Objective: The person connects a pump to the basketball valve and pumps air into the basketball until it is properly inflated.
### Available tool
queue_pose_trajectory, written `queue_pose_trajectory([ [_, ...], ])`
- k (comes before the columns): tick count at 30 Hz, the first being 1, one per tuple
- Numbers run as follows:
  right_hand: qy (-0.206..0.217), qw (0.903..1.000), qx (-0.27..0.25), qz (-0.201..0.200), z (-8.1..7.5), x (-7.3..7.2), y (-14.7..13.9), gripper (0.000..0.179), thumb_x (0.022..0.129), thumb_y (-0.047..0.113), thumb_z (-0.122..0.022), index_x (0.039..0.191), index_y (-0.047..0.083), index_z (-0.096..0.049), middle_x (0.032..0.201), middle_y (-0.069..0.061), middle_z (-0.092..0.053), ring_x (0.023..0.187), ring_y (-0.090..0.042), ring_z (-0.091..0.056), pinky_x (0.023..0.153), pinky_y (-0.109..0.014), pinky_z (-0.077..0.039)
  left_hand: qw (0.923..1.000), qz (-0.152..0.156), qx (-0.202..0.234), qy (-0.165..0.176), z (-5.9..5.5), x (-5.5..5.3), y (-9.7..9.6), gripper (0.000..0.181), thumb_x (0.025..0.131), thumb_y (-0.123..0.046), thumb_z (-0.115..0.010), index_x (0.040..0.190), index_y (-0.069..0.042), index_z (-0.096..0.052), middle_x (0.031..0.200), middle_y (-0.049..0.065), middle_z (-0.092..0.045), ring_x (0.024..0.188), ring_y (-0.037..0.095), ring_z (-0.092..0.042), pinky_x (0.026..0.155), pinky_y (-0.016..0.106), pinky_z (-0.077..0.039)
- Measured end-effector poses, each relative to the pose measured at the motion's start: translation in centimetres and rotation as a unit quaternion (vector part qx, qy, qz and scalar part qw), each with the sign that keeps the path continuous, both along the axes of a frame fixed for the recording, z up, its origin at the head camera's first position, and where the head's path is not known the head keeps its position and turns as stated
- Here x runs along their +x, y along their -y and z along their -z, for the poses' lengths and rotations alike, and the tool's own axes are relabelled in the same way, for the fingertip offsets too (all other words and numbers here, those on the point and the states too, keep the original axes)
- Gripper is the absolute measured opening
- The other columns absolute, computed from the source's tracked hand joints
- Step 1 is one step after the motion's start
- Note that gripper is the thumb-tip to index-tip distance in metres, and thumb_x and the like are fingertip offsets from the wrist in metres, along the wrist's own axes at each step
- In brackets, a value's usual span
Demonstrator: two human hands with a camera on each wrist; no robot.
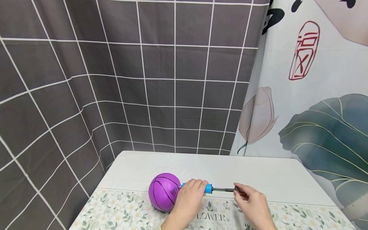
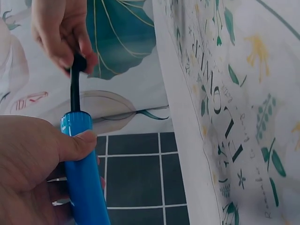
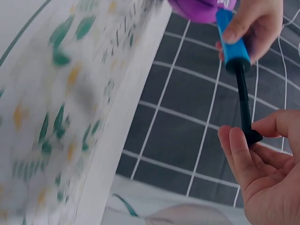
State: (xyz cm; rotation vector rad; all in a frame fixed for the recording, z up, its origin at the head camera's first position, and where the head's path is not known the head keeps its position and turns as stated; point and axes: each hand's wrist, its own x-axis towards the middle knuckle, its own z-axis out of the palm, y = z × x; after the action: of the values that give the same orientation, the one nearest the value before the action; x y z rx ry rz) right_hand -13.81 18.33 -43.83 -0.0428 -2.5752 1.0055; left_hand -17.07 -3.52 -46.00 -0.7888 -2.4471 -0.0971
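A blue hand pump (image 2: 83, 173) lies level across the head view, its black rod (image 1: 222, 189) drawn out toward the right. My left hand (image 1: 189, 196) grips the blue barrel, thumb along its side. The black handle at the rod's end (image 3: 253, 137) is pinched by the fingers of my right hand (image 1: 253, 203). At the pump's left end is a purple ball (image 1: 162, 193) with black basketball lines, right beside my left hand. The pump's tip meets the ball near a small printed mark, partly covered by my hand.
The table has a white rear part (image 1: 143, 166) and a floral cloth (image 1: 115, 207) with printed lettering along the front. A dark grey curtain with white grid lines (image 1: 187, 92) hangs behind and at the left. Another curtain with leaf prints (image 1: 267, 127) hangs at the right.
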Motion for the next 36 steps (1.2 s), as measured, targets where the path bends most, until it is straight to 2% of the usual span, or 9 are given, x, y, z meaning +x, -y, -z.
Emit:
queue_pose_trajectory([
  [9,0.042,0.9990,0.006,0.013,-0.5,0.4,-2.6,0.033,0.090,0.008,-0.070,0.122,-0.001,-0.071,0.098,-0.010,-0.076,0.080,-0.016,-0.071,0.068,-0.022,-0.059,0.9999,0.005,0.012,-0.008,-0.1,-0.1,0.4,0.041,0.084,-0.022,-0.080,0.122,-0.014,-0.067,0.112,-0.003,-0.070,0.102,0.011,-0.065,0.098,0.028,-0.054],
  [15,0.011,0.9997,0.008,0.022,-0.3,0.4,-2.0,0.030,0.090,0.005,-0.069,0.119,-0.002,-0.072,0.099,-0.012,-0.075,0.080,-0.018,-0.072,0.068,-0.022,-0.059,0.9996,0.004,0.009,-0.025,0.0,0.0,0.2,0.041,0.082,-0.020,-0.083,0.119,-0.012,-0.068,0.107,-0.002,-0.070,0.098,0.012,-0.065,0.096,0.028,-0.055],
  [20,-0.030,0.9989,0.025,0.028,-0.1,0.2,-0.3,0.027,0.088,0.004,-0.068,0.114,-0.002,-0.074,0.099,-0.012,-0.075,0.078,-0.018,-0.072,0.068,-0.027,-0.061,0.9992,-0.005,-0.009,-0.038,-0.1,0.1,-0.3,0.041,0.081,-0.017,-0.083,0.119,-0.012,-0.069,0.108,-0.002,-0.069,0.097,0.013,-0.064,0.096,0.029,-0.055],
  [27,-0.065,0.9968,0.046,-0.007,0.6,0.0,2.5,0.022,0.085,0.001,-0.072,0.106,-0.003,-0.076,0.090,-0.007,-0.075,0.070,-0.011,-0.069,0.062,-0.024,-0.059,0.9993,-0.005,-0.033,-0.015,0.0,0.5,-1.2,0.043,0.081,-0.015,-0.083,0.121,-0.013,-0.067,0.109,-0.002,-0.067,0.099,0.013,-0.062,0.098,0.029,-0.054],
  [33,-0.039,0.9977,0.030,-0.046,0.9,-0.4,3.5,0.021,0.087,0.002,-0.073,0.107,-0.001,-0.076,0.091,-0.005,-0.074,0.071,-0.008,-0.068,0.062,-0.018,-0.057,0.9987,0.008,-0.026,-0.043,0.3,0.4,-1.6,0.036,0.083,-0.024,-0.082,0.115,-0.014,-0.068,0.104,-0.004,-0.067,0.093,0.011,-0.062,0.093,0.025,-0.054],
  [36,-0.010,0.9985,0.012,-0.053,0.9,-0.5,3.2,0.022,0.088,0.002,-0.072,0.109,-0.001,-0.075,0.093,-0.004,-0.074,0.072,-0.007,-0.068,0.063,-0.017,-0.057,0.9990,0.011,-0.014,-0.041,0.4,0.4,-1.5,0.037,0.083,-0.028,-0.082,0.115,-0.015,-0.069,0.103,-0.005,-0.067,0.091,0.010,-0.062,0.089,0.023,-0.055],
])
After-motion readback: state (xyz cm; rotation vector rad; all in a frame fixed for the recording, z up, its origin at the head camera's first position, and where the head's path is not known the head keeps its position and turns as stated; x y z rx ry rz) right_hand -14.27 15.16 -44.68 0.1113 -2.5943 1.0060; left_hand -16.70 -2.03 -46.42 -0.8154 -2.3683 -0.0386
